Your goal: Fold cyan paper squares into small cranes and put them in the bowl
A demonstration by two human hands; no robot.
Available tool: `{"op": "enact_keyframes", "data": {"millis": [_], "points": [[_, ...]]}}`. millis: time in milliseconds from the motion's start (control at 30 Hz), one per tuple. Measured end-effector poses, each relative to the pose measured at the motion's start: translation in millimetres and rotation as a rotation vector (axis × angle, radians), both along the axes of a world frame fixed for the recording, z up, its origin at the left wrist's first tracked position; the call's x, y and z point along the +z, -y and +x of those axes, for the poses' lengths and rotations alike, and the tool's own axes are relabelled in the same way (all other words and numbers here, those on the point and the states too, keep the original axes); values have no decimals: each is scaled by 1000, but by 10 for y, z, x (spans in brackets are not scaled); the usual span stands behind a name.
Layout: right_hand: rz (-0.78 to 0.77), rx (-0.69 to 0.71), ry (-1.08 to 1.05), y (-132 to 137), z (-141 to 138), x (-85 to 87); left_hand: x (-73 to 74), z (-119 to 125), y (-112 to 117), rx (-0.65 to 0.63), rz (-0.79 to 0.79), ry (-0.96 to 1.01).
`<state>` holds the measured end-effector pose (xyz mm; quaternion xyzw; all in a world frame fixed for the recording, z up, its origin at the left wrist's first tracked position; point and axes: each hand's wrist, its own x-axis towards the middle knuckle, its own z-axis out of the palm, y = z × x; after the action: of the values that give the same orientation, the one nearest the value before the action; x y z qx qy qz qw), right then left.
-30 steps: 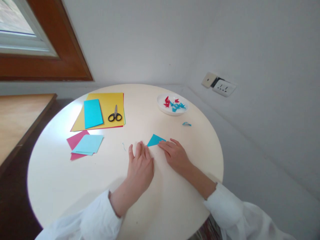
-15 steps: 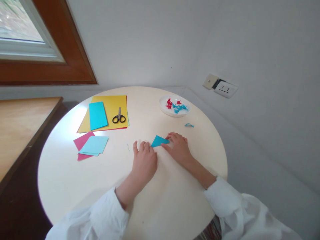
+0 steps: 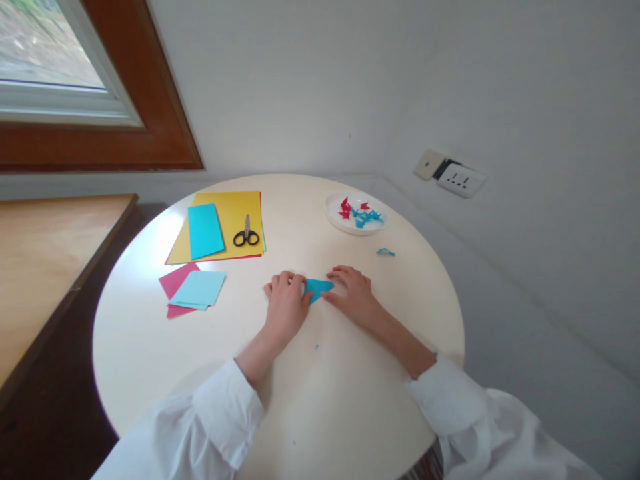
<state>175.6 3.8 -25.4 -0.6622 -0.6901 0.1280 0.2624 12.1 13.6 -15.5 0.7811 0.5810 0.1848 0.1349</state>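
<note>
A small folded blue paper triangle (image 3: 317,289) lies on the round cream table (image 3: 350,400) between my hands. My left hand (image 3: 286,303) has its fingers curled over the triangle's left end, pressing it down. My right hand (image 3: 354,291) rests with its fingers bent at the triangle's right tip, touching it. Both sleeves are white.
Black scissors (image 3: 246,235) and a blue sheet (image 3: 205,230) lie on yellow paper (image 3: 235,207) at the far left. Pale blue paper (image 3: 199,289) lies on a pink sheet (image 3: 175,280). A white dish (image 3: 334,215) of paper scraps is far right, with a blue scrap (image 3: 385,252) close by.
My left hand went from lying flat beside the triangle to curling its fingers over the left end. My right hand bent its fingers at the right tip. The view shifted.
</note>
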Motion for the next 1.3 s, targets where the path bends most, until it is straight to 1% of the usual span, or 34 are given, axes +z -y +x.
{"op": "enact_keyframes", "data": {"millis": [233,400,667,800,900,967,1000,1067,1133,1200,1300], "points": [[-143,-16,99,-108,-64,170,-34,-9,-16,4,-15,48],[-206,55,23,-139,-60,229,-45,-15,-37,-3,-23,33],[-270,4,-2,-108,-76,291,-35,-23,-37,-27,-41,76],[-321,24,-6,-132,-85,341,-46,-25,-30,-29,-34,88],[-323,39,-51,-144,-81,339,-59,-25,-25,-24,-17,128],[-301,49,-150,-144,-76,317,-62,-27,-33,-10,-20,203],[-292,57,-235,-141,-75,305,-59,-30,-44,3,-35,264],[-289,68,-436,-131,-75,293,-42,-44,-77,29,-98,426],[-297,73,-600,-116,-82,306,-13,-67,-119,27,-183,599],[-294,77,-682,-104,-97,337,18,-96,-155,0,-237,736],[-294,91,-723,-100,-132,370,50,-129,-181,-5,-277,888]]}}
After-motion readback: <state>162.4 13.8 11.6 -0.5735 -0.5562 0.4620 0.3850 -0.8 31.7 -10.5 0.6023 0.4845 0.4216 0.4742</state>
